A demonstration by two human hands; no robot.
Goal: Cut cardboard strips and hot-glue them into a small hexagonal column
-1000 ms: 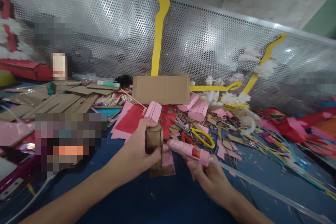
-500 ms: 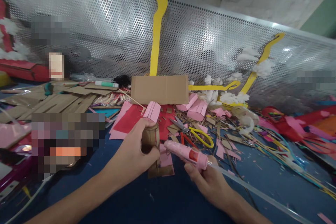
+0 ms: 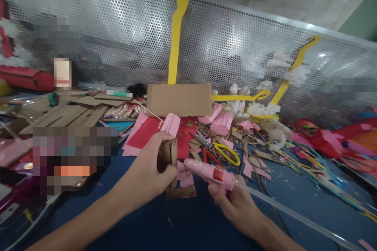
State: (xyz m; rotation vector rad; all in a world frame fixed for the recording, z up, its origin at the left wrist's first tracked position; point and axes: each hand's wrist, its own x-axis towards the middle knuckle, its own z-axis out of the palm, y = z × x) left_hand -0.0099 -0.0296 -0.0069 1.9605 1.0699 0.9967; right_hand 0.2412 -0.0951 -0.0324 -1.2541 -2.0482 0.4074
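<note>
My left hand (image 3: 147,172) is closed around a small brown folded cardboard piece (image 3: 168,157), holding it upright above the blue table (image 3: 188,223). My right hand (image 3: 232,202) grips a pink glue gun (image 3: 210,172) with a clear glue stick (image 3: 294,215) trailing back to the right. The gun's nozzle points left and sits right at the cardboard piece's lower right side. A flap of brown and pink card (image 3: 182,188) lies below the piece.
Yellow-handled scissors (image 3: 224,151) lie just behind the glue gun among pink and red paper scraps. A flat cardboard sheet (image 3: 179,100) leans on the perforated metal wall (image 3: 118,39), with yellow hooked shapes, cotton tufts and cardboard strips (image 3: 67,113) around.
The left hand has turned the cardboard piece slightly, and the glue gun's nozzle has crept a little left along it. Both hands stay in about the same place.
</note>
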